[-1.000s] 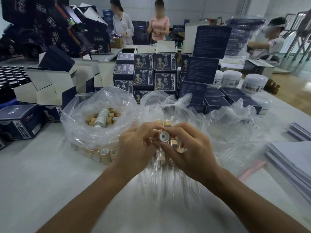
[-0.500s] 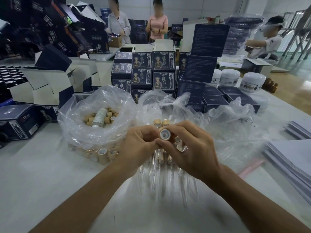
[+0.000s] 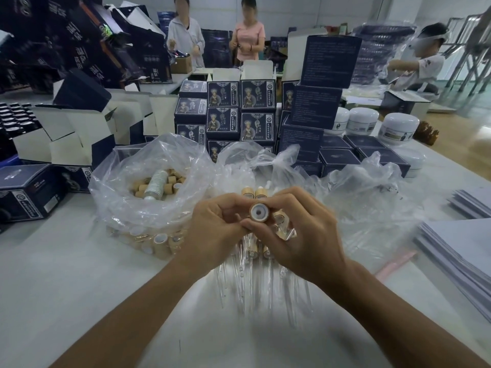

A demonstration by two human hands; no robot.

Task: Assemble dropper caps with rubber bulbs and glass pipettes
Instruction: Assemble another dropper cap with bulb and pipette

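Bamboo-coloured, the dropper cap point(image 3: 259, 212) sits between my two hands above the middle of the surface point(image 3: 66, 274), its open underside turned straight up at my camera, so its long axis runs roughly along my line of sight. Inside I see a white ring with a dark hole at the centre, which I judge to be the rubber bulb's collar seated in the cap. My right hand point(image 3: 300, 235) has its grip pinching the cap, thumb below and fingers curled over the top. My left hand point(image 3: 212, 232) is curled too, its fingertips meeting the right thumb just beside the cap; whether it pinches anything of its own I cannot tell.

Glass pipettes point(image 3: 255, 285) lie directly beneath both hands, their lengths running towards me. To fit one, I expect I must lift it and line it up with that central hole; the left hand looks the freer to reach down. Spare caps fill the plastic bag point(image 3: 148, 187) to the left.
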